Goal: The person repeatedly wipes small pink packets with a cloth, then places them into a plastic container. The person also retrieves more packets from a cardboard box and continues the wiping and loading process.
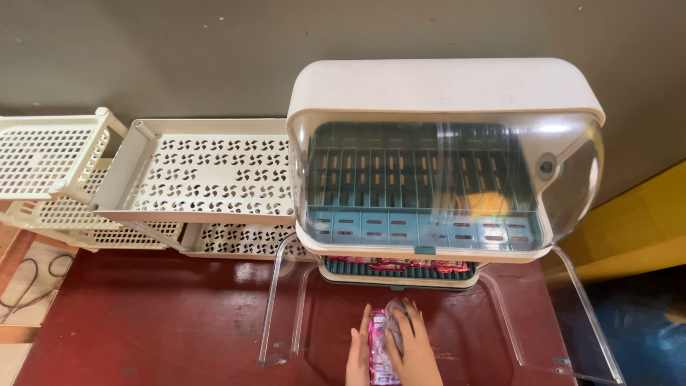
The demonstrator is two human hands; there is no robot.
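My left hand (357, 354) and my right hand (413, 343) are together at the bottom centre, on the dark red floor. Between them lies a pink packet (379, 354); the left hand rests along its left side and the right hand lies over its top with fingers curled. Just beyond the hands stands a cream dish-rack cabinet (443, 86) with a clear domed cover (572, 179) and a teal slotted rack (400, 179) inside. Its lower tier (396, 270) holds several red packets.
A clear lid panel (550, 314) hangs open in front of the cabinet, down to the floor around my hands. Cream perforated shelf racks (207, 171) stand to the left against the grey wall, with another lattice rack (43, 154) further left. Black cable (28, 282) lies at far left.
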